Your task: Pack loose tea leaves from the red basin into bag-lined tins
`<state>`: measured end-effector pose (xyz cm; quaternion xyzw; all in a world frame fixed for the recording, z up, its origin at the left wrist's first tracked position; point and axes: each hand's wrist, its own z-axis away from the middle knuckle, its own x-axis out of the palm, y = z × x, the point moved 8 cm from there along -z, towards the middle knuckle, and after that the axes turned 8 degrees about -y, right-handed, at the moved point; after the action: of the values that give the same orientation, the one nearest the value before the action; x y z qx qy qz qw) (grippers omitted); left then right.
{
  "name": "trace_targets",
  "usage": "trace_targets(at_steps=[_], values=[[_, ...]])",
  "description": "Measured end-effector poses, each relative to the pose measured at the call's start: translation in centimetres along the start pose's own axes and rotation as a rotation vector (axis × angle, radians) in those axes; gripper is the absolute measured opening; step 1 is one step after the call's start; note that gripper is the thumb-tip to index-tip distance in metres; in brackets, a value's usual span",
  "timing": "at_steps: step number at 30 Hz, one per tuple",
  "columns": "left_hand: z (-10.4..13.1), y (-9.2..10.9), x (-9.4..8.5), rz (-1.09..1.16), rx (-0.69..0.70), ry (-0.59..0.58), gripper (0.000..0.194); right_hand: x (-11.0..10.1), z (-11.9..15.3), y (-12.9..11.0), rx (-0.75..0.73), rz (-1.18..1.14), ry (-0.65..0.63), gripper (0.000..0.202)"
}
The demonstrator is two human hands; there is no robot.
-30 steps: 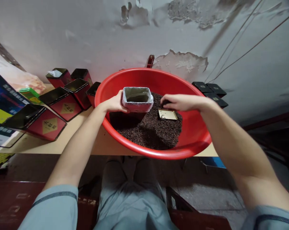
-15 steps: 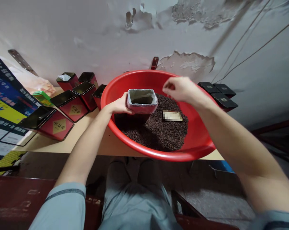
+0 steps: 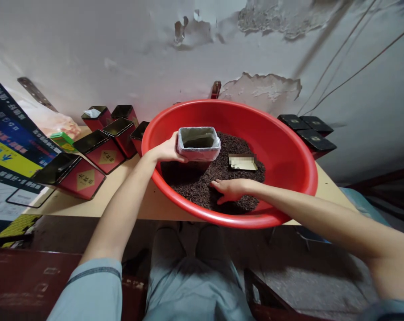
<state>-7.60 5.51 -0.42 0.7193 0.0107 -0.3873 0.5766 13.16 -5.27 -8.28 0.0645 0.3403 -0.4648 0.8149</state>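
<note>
My left hand (image 3: 168, 148) grips the side of a red tea tin (image 3: 198, 154), lined with a clear bag folded over its rim. The tin stands upright over the left part of a big red basin (image 3: 278, 147), its mouth facing up. Dark loose tea leaves (image 3: 195, 189) cover the basin's floor. My right hand (image 3: 233, 189) reaches into the leaves right of the tin, fingers apart, fingertips at the leaves. A small pale rectangular piece (image 3: 244, 164), partly blurred out, lies on the leaves behind that hand.
Several open red tins (image 3: 98, 151) stand at the left of the table (image 3: 135, 196). Black-topped tins (image 3: 317, 139) are grouped at the right. A small green box (image 3: 63, 140) and a printed banner (image 3: 11, 156) are far left. Behind rises a peeling wall (image 3: 121, 53).
My right hand has come down from above the back of the basin into the leaves near its front, and its fingers have spread. My left hand still holds the tin in place.
</note>
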Motion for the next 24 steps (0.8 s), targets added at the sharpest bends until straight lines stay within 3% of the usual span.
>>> trace_targets(at_steps=[6, 12, 15, 18, 21, 24], values=[[-0.1, -0.1, 0.0, 0.013, 0.051, 0.005, 0.126, -2.9, 2.3, 2.1, -0.082, 0.08, 0.092, 0.053], [-0.4, -0.4, 0.0, 0.026, 0.028, 0.002, 0.13, -12.3, 8.7, 6.3, -0.027, 0.071, 0.439, 0.042], [-0.3, 0.2, 0.0, 0.036, 0.076, 0.004, 0.129, -17.3, 11.3, 4.6, -0.071, 0.099, 0.617, 0.039], [0.1, 1.6, 0.0, 0.056, 0.121, 0.013, 0.125, -20.9, 12.2, 0.3, -0.106, 0.154, 0.776, 0.04], [0.5, 3.3, 0.4, 0.078, 0.157, -0.003, 0.116, -22.1, 12.1, -2.9, -0.084, 0.189, 0.889, 0.048], [0.6, 3.9, 0.8, 0.099, 0.164, -0.033, 0.11, -21.8, 12.9, -1.7, 0.005, 0.137, 1.086, 0.05]])
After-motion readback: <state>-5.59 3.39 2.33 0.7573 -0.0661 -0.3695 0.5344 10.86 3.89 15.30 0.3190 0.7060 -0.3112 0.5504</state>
